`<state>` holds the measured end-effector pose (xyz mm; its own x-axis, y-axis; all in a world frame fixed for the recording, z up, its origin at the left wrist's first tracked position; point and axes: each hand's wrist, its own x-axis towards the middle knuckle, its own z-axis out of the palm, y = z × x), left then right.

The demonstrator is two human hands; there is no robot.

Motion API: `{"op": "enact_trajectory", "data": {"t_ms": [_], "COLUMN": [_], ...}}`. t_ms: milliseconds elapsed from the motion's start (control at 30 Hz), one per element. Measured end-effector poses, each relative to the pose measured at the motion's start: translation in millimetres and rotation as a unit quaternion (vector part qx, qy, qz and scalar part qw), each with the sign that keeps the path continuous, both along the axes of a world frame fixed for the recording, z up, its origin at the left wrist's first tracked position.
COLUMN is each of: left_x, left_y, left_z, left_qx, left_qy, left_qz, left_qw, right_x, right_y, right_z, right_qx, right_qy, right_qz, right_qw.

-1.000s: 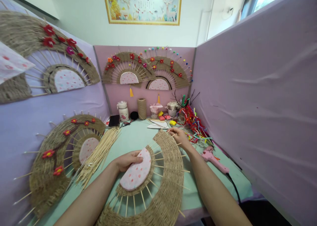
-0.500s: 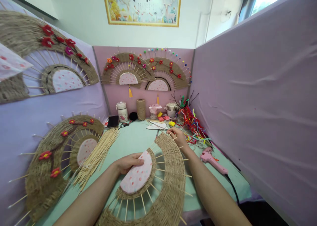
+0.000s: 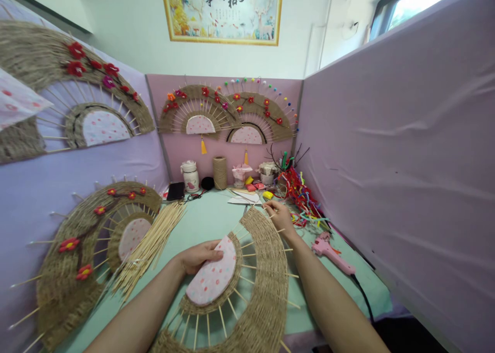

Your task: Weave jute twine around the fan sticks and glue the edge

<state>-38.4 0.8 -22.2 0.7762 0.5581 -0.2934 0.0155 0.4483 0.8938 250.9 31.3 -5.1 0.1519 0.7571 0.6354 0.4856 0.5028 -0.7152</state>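
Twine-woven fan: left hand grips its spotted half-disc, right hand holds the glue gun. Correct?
No: the head view shows the right hand at the upper end of the twine-woven fan; the glue gun lies on the table. The left hand does grip the spotted half-disc.

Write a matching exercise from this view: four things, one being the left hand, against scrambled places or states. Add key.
Column 1
1. left hand
2. twine spool
3. glue gun
4. loose sticks

Column 2
A. pink, with a black cord
B. heaped on the left side of the table
C. standing upright at the table's back
D. thumb on the spotted half-circle

Pairs: 1-D, 2-C, 3-A, 4-B
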Motion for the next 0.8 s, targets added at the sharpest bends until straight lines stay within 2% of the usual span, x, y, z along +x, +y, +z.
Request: {"op": "enact_trajectory", "data": {"t_ms": [433,700,800], "left_x": [4.1,12.5,16.1], "left_y": [-1.1,-1.7,-1.5], "left_z": [-0.2,-5.1,-6.2], "left_qx": [-0.010,-0.021,-0.027], "left_qy": [-0.002,-0.013,-0.008], "left_qz": [-0.002,-0.030,-0.045], "left_qw": [1.000,0.999,0.999], "right_x": [0.2,11.1,15.1], "right_y": [0.3,1.1,1.0], "right_z": [0.1,2.4,3.3], "right_qx": [-0.019,0.019,-0.002], "right_qy": [0.013,0.023,0.038], "right_qz": [0.033,0.068,0.084], "right_qw": [0.999,0.997,0.996]}}
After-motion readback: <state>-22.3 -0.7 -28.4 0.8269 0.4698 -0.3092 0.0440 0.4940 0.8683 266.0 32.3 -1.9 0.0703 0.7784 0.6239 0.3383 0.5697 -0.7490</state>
